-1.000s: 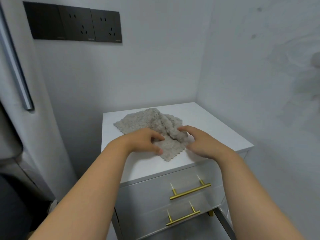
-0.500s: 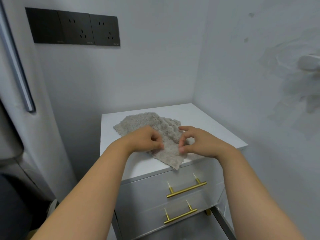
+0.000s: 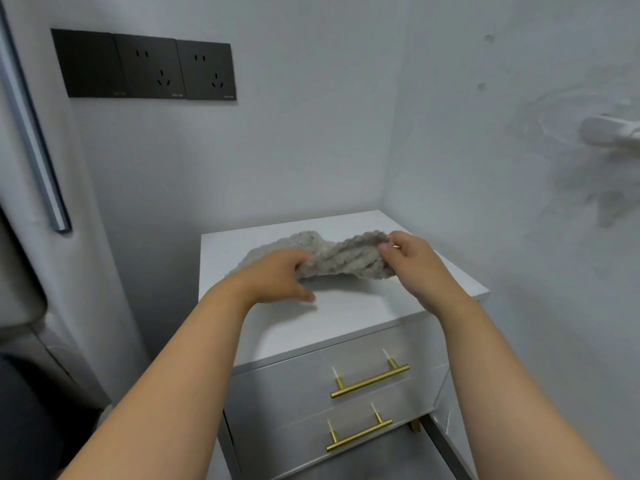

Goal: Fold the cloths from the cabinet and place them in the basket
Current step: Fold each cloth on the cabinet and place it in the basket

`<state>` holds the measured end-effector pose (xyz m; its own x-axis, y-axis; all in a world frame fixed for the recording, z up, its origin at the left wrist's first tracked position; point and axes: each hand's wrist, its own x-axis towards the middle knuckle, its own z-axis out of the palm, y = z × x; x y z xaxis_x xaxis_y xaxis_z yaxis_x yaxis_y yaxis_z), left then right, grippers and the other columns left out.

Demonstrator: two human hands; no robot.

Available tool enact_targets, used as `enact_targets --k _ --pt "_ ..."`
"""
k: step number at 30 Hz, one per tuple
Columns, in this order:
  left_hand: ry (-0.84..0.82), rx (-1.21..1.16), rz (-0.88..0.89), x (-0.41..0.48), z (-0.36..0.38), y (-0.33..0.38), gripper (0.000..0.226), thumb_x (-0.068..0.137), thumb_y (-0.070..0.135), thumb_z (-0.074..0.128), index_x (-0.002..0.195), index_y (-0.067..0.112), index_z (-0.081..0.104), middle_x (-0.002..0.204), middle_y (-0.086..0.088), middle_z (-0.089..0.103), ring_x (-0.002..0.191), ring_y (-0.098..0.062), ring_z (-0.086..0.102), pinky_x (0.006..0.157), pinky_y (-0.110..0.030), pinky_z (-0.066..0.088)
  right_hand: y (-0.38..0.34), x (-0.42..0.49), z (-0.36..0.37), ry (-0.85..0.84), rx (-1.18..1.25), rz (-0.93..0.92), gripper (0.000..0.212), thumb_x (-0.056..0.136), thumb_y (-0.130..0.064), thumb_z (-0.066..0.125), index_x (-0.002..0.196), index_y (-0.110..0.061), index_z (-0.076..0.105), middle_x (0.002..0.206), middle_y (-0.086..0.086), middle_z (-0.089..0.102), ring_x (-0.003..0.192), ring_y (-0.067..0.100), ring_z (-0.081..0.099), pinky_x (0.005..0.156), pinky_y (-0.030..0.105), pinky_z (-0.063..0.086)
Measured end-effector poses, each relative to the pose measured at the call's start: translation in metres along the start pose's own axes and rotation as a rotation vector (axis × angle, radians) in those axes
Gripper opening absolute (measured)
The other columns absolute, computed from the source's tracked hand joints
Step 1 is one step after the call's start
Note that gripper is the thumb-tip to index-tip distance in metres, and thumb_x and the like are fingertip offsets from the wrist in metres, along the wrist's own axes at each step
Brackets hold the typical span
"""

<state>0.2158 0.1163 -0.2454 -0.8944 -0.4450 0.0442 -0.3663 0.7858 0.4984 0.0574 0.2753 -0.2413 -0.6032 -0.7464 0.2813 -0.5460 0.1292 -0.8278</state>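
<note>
A fluffy grey-beige cloth (image 3: 332,256) lies on top of a white cabinet (image 3: 339,317), its near edge lifted and folded toward the back. My left hand (image 3: 280,277) grips the cloth's near left part, fingers tucked under the fabric. My right hand (image 3: 408,261) pinches the raised right corner between thumb and fingers, above the cabinet top. The far part of the cloth still rests on the surface. No basket is in view.
The cabinet stands in a corner between two white walls. It has two drawers with gold bar handles (image 3: 370,380); the lower drawer (image 3: 356,441) stands pulled out. Black wall sockets (image 3: 145,65) sit at upper left. A grey vertical bar (image 3: 34,133) runs down the left edge.
Both hands took hold of the cloth's near edge and lifted it up and back over the rest. The cloth was flat before and is now bunched and raised.
</note>
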Motion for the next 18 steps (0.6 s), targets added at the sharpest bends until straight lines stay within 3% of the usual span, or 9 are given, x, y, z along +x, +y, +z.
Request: enact_targets --k 2,5,7,9,12,16,18 --pt "0.180 -0.010 -0.019 0.002 0.000 -0.005 0.011 0.079 0.012 0.068 0.080 0.004 0.061 0.078 -0.007 0.059 0.071 -0.018 0.050 0.062 -0.029 0.036 0.002 0.002 -0.002 0.109 0.066 0.031 0.030 0.094 -0.029 0.047 0.085 0.000 0.050 0.079 0.021 0.057 0.070 0.022 0.050 0.066 0.041 0.046" --pt "0.281 -0.212 -0.092 0.000 -0.007 -0.004 0.025 0.082 0.015 0.069 0.061 0.011 0.055 0.059 0.000 0.047 0.055 -0.013 0.040 0.053 -0.026 0.029 -0.003 0.003 -0.010 0.265 0.198 0.034 0.029 0.098 -0.023 0.045 0.087 0.004 0.050 0.077 0.013 0.053 0.071 0.021 0.050 0.065 0.035 0.041" --pt "0.182 -0.566 -0.077 -0.005 -0.018 0.002 0.017 0.079 0.019 0.073 0.064 0.015 0.064 0.060 0.000 0.057 0.053 -0.011 0.050 0.052 -0.023 0.039 -0.009 0.004 -0.020 0.292 0.429 0.064 0.027 0.098 -0.019 0.046 0.091 0.005 0.055 0.082 0.013 0.059 0.075 0.022 0.058 0.070 0.036 0.047" --pt "-0.028 -0.927 -0.022 -0.013 -0.028 0.009 0.005 0.072 0.016 0.075 0.069 0.016 0.072 0.067 -0.002 0.068 0.056 -0.012 0.063 0.053 -0.023 0.050 -0.017 0.004 -0.030 0.255 0.705 0.124 0.020 0.099 -0.015 0.047 0.093 -0.001 0.061 0.087 0.013 0.067 0.080 0.023 0.067 0.075 0.037 0.054" --pt "-0.133 -1.116 0.039 -0.015 -0.037 0.015 0.016 0.072 0.010 0.074 0.089 0.011 0.073 0.082 -0.008 0.073 0.069 -0.016 0.070 0.058 -0.025 0.057 -0.023 0.006 -0.037 0.233 0.901 0.217 0.017 0.096 -0.014 0.052 0.092 -0.003 0.064 0.086 0.014 0.071 0.079 0.026 0.070 0.074 0.039 0.058" --pt "0.151 -1.098 -0.027 -0.003 -0.045 0.017 0.023 0.085 0.012 0.062 0.106 0.020 0.066 0.096 -0.009 0.071 0.079 -0.017 0.070 0.071 -0.028 0.059 -0.021 0.015 -0.036 0.225 1.050 0.414 0.027 0.094 -0.018 0.057 0.112 0.001 0.063 0.108 0.021 0.068 0.095 0.034 0.069 0.076 0.050 0.057" --pt "0.260 -1.096 -0.010 0.001 -0.051 0.020 0.026 0.085 0.006 0.064 0.106 0.021 0.066 0.090 -0.004 0.071 0.075 -0.013 0.070 0.068 -0.025 0.058 -0.021 0.019 -0.037 0.213 1.111 0.462 0.032 0.096 -0.020 0.053 0.119 0.001 0.060 0.113 0.022 0.066 0.101 0.035 0.066 0.073 0.052 0.057"
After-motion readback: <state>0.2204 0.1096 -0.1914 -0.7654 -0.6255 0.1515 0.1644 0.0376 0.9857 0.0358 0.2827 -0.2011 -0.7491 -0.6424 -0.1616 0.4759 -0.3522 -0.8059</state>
